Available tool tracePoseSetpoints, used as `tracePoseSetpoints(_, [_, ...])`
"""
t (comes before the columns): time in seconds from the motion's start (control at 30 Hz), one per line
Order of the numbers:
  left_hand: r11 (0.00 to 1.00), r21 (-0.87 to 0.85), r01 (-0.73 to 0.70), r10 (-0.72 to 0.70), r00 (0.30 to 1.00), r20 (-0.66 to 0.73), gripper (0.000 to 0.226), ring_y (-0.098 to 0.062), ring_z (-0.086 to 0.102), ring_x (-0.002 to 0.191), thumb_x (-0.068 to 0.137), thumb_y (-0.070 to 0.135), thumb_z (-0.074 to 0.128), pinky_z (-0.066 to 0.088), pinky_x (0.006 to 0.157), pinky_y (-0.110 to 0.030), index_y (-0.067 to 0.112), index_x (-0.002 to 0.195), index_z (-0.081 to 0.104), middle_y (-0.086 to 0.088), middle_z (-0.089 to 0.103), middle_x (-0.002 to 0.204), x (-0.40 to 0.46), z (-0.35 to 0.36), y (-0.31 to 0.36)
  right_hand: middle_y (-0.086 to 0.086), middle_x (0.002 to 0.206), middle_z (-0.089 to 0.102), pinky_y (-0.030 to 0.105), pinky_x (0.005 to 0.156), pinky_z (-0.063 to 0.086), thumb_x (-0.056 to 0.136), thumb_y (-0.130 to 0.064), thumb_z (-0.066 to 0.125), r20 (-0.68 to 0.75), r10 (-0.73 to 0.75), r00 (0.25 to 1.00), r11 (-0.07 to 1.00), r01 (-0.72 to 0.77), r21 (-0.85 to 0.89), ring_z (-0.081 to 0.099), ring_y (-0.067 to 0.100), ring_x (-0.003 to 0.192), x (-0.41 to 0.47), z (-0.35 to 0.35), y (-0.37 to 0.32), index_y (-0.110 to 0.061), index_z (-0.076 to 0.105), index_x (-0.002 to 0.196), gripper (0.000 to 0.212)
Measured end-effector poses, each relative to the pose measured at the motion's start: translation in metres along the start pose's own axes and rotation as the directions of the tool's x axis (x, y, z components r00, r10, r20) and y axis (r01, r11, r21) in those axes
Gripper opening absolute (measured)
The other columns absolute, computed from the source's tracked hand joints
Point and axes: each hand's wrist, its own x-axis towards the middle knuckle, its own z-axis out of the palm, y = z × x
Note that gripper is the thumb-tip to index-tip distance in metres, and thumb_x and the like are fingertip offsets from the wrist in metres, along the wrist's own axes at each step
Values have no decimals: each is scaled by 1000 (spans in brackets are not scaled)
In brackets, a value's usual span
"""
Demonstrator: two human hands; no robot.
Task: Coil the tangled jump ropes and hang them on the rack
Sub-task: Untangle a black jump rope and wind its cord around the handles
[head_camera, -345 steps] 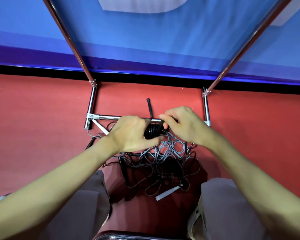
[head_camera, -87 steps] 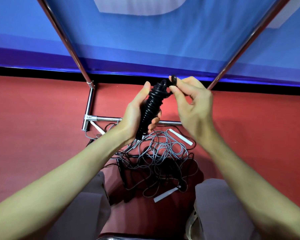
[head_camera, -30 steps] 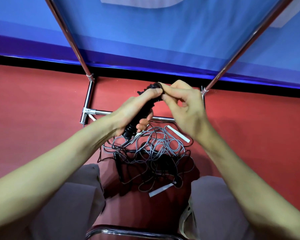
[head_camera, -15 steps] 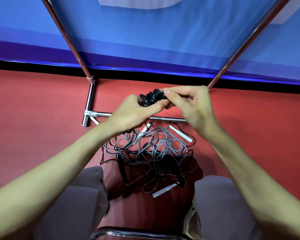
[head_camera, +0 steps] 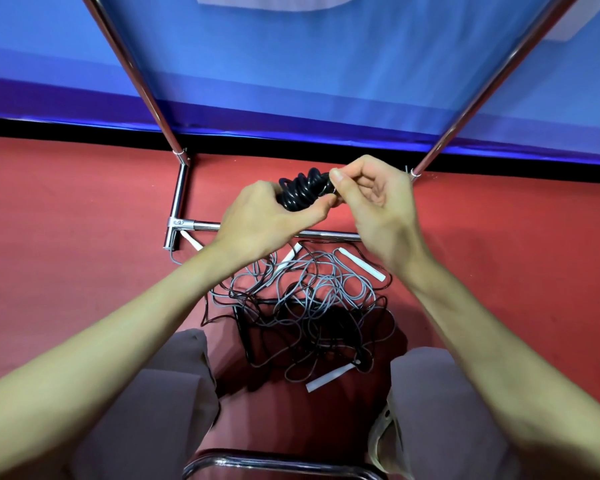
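Looking down from my head, my left hand [head_camera: 260, 216] is wrapped around a black coiled jump rope [head_camera: 300, 190], and I hold it up above the floor. My right hand [head_camera: 378, 206] pinches the right end of that coil between my thumb and first finger. My two hands are close together, both on the same rope.

Under my hands, on the red floor [head_camera: 66, 237], lies a tangled pile of ropes [head_camera: 305, 306], grey and black, with white handles [head_camera: 361, 268] sticking out. The pile sits between my knees [head_camera: 174, 393].

The rack's shiny metal bar [head_camera: 205, 226] lies just past the pile, and two metal poles [head_camera: 136, 74] go up on the left and right. A blue wall [head_camera: 309, 64] is far behind.
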Motion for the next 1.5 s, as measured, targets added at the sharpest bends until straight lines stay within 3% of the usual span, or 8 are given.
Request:
tracePoseSetpoints(0.33, [1000, -15, -27, 28, 999, 21, 61, -12, 25, 41, 57, 78, 55, 22, 50, -30, 18, 48, 45, 9, 29, 39, 3, -3, -2, 10, 75, 59, 22, 66, 50, 92, -5, 57, 34, 129, 991, 963, -133, 236, 60, 8, 63, 4, 0, 1, -7, 58, 86, 6])
tracePoseSetpoints(0.53, [991, -121, -55, 63, 996, 67, 81, -13, 27, 42, 63, 78, 60, 22, 47, -29, 3, 95, 67, 8, 35, 47, 7, -3, -7, -2, 64, 62, 20, 57, 47, 92, 2, 59, -73, 128, 989, 968, -109, 227, 56, 6, 53, 4, 2, -1, -7, 61, 89, 10])
tracePoseSetpoints(0.7, [955, -245, -170, 212, 965, 157, 48, -6, 40, 49, 95, 32, 60, 37, 49, -16, 27, 137, 37, 11, 52, 65, 5, -11, -2, 0, 59, 59, 22, 57, 48, 92, 2, 58, -38, 147, 988, 974, -138, 182, 55, 9, 52, 7, -2, -4, -11, 58, 87, 14])
tracePoseSetpoints(0.93, [937, -350, -4, 125, 938, 322, 19, -22, 45, 51, 97, 30, 56, 35, 35, -21, 16, 109, 51, -15, 48, 78, -8, -25, 11, 4, 65, 66, 21, 64, 54, 89, 12, 57, 249, 87, 964, 996, -80, -39, 64, 9, 58, 10, -22, -36, -1, 64, 111, 27])
tracePoseSetpoints(1.07, [946, -324, 2, 126, 919, 374, 24, -19, 44, 46, 95, 33, 57, 36, 37, -21, 12, 105, 52, -10, 48, 75, -27, -35, 21, 16, 67, 68, 22, 62, 57, 82, 9, 68, 266, 106, 958, 978, -52, -203, 65, 12, 54, 1, -24, -63, 3, 70, 92, 13])
tracePoseSetpoints(1.27, [935, -355, -1, 133, 928, 347, 16, -17, 45, 45, 95, 34, 56, 37, 39, -22, 19, 98, 53, -9, 48, 75, -68, -54, 49, -4, 80, 54, 30, 66, 45, 87, -17, 66, 331, -137, 934, 672, 333, -662, 48, 4, 64, -25, -21, -109, -15, 71, 89, 6])
tracePoseSetpoints(1.37, [928, -372, -12, 146, 931, 333, 17, -19, 45, 46, 97, 34, 54, 37, 40, -22, 18, 100, 51, -9, 49, 74, -89, -70, 71, 5, 103, 45, 37, 77, 45, 92, -17, 59, 382, -261, 886, 552, 462, -695, 44, 12, 85, -40, -22, -140, -11, 65, 91, 9])
tracePoseSetpoints(1.5, [911, -412, 22, 138, 924, 356, 36, -19, 46, 47, 97, 43, 48, 39, 42, -22, 11, 113, 47, -6, 51, 73, -116, -95, 100, 11, 92, 54, 43, 77, 44, 91, -11, 49, 448, -366, 816, 444, 576, -687, 51, 29, 83, -60, -20, -181, -5, 54, 93, 7])
